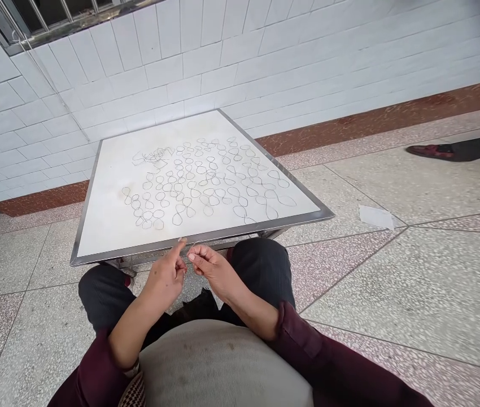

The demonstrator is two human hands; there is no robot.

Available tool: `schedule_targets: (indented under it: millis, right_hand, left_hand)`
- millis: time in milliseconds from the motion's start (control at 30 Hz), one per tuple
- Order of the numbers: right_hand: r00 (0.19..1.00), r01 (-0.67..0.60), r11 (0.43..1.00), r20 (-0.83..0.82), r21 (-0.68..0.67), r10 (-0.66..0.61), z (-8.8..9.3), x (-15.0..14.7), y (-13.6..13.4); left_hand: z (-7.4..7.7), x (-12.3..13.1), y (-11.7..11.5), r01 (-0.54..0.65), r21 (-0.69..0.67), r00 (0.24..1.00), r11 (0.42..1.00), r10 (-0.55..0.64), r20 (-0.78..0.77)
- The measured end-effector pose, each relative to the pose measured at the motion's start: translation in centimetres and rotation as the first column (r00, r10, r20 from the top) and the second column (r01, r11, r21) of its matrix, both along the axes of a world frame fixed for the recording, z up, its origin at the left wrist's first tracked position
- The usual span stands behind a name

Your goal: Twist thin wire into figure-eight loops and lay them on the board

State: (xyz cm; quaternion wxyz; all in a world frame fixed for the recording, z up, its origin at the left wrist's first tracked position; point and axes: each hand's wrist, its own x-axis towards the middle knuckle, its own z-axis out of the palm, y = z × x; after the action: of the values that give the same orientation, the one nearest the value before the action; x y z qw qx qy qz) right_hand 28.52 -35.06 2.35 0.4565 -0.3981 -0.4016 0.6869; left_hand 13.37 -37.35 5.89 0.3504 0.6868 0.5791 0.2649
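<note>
Just off the near edge of a white table (115,226), my two hands are close together above my lap. My right hand (211,269) is closed in a pinch on a thin wire (196,244), of which only a faint piece shows at the fingertips. On my left hand (166,278) the index finger points forward while the other fingers curl in; what they hold, if anything, is too small to make out. Many thin wire figure-eight loops (177,218) lie spread over the tabletop. Toward its far left is a tangled heap of wire (157,155).
A metal rim (206,232) borders the table, close to my knees. Behind stands a white tiled wall (159,73) with a barred window (62,14). At right, another person's shoe (430,151) and a white sheet (375,217) are on the speckled floor.
</note>
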Motion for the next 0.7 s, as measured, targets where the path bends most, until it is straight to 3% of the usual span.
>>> schedule_targets:
  millis: [100, 233, 400, 700]
  right_hand:
    - [1.0, 0.016, 1.0, -0.013, -0.027, -0.016, 0.0, 0.0, 0.0]
    - [0.996, 0.065, 0.994, -0.059, -0.084, -0.07, 0.5, 0.1, 0.1]
    - [0.994, 0.082, 0.992, -0.068, -0.093, -0.088, 0.7, 0.4, 0.0]
    - [0.998, 0.06, 0.998, 0.021, -0.01, -0.06, 0.2, 0.6, 0.1]
  left_hand:
    - [-0.6, 0.1, 0.0, -0.046, 0.039, 0.999, 0.998, 0.045, 0.021]
    - [-1.9, 0.6, -0.3, -0.144, 0.159, 0.964, 0.977, 0.103, 0.244]
    - [-2.5, 1.1, -0.6, -0.173, 0.113, 0.874, 0.978, 0.1, 0.476]
    - [-1.6, 0.8, -0.6, -0.128, 0.141, 0.938, 0.982, 0.074, 0.339]
